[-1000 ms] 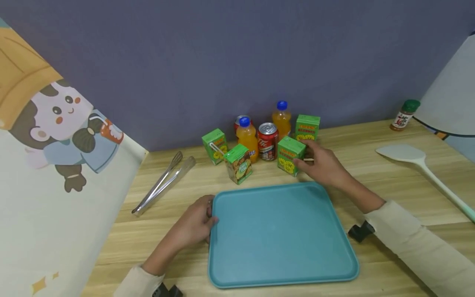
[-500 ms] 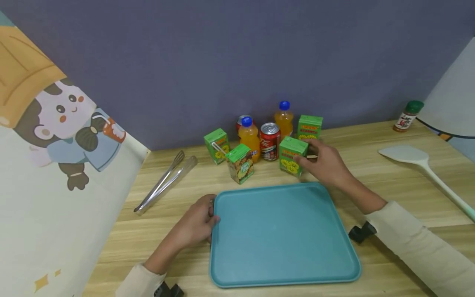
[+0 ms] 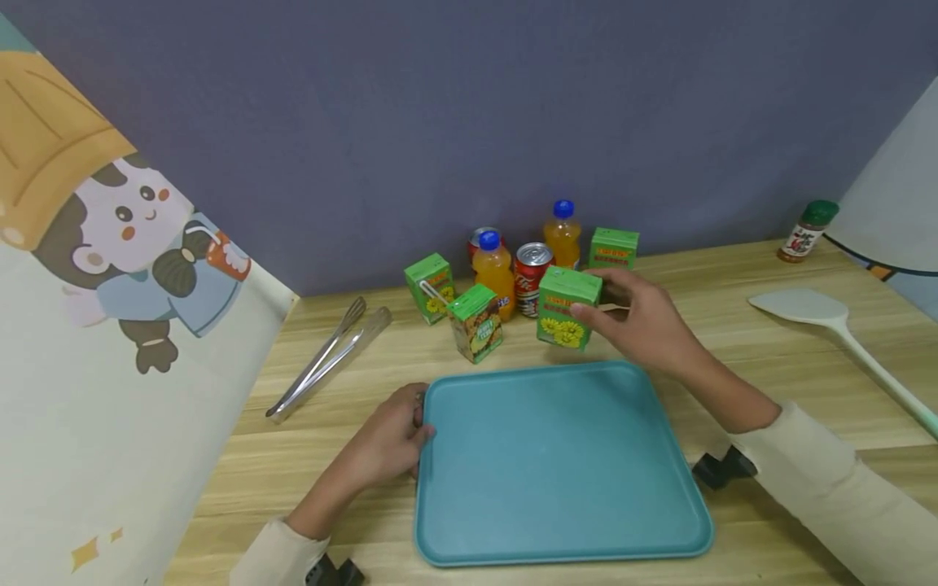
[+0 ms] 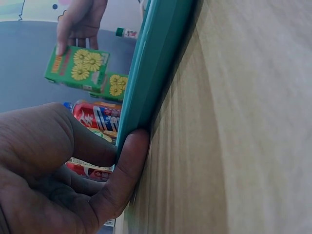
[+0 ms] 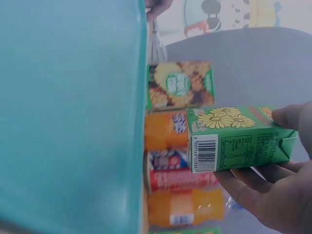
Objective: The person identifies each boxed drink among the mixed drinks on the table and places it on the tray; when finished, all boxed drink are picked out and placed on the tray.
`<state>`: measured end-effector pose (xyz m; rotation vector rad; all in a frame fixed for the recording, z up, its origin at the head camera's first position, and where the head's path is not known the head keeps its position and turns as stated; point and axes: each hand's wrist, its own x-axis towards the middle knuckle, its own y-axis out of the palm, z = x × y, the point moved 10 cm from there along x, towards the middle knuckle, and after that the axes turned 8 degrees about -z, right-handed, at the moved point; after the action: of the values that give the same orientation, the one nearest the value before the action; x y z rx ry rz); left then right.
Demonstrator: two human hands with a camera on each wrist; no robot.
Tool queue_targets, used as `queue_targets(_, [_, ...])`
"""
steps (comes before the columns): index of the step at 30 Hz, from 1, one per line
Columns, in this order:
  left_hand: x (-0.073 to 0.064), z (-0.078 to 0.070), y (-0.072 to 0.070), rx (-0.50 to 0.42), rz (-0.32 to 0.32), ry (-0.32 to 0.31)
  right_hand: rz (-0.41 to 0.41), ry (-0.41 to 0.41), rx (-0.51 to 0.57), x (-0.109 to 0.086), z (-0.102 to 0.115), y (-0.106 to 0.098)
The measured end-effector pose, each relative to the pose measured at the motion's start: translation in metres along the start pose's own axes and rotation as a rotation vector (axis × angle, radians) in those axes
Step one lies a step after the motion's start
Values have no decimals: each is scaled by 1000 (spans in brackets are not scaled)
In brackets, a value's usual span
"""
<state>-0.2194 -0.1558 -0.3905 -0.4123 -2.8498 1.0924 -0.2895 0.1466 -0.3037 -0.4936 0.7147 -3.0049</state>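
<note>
My right hand [image 3: 645, 325] grips a green drink carton [image 3: 563, 309] with yellow flowers on it, thumb on the near side and fingers behind. The carton appears lifted off the table, just beyond the far rim of the blue tray [image 3: 564, 464]. The right wrist view shows the same carton [image 5: 243, 139] held at its top end, barcode visible. At the tray's left rim is my left hand [image 3: 388, 435], pinching the edge between thumb and fingers, as the left wrist view confirms. Behind the held carton stand a red soda can [image 3: 532, 281] and another green carton [image 3: 614, 247].
Left of the held carton are a brown-and-green carton [image 3: 476, 325], an orange soda bottle [image 3: 493, 273] and a green carton [image 3: 427, 285]. Metal tongs [image 3: 326, 358] lie at left. A white spatula [image 3: 813, 308] and a green-capped spice jar [image 3: 808, 230] are at right.
My right hand has moved the green carton slightly left and apparently up from the table. My left hand stays on the tray rim.
</note>
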Motion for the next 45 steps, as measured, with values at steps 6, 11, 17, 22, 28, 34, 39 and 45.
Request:
queue_targets(6, [-1, 1, 2, -6, 3, -6, 58, -20, 48, -14, 21, 12])
queue_targets(11, [-1, 0, 2, 4, -6, -1, 104, -31, 81, -25, 32, 25])
queue_targets(17, [-2, -1, 2, 5, -3, 3, 154, -89, 80, -42, 49, 43])
queue_targets(22, [-3, 1, 2, 6, 3, -8, 209, -152, 102, -56, 63, 59])
queue_targets(28, [-1, 2, 2, 32, -6, -11, 268, -173, 97, -72, 74, 74])
queue_targets(34, [0, 2, 1, 43, -15, -25, 375, -146, 139, -89, 78, 92])
queue_targets(39, [1, 2, -1, 28, -19, -40, 446, -142, 201, -100, 83, 105])
queue_targets(45, [1, 1, -3, 35, -25, -33, 497, -121, 244, -109, 86, 116])
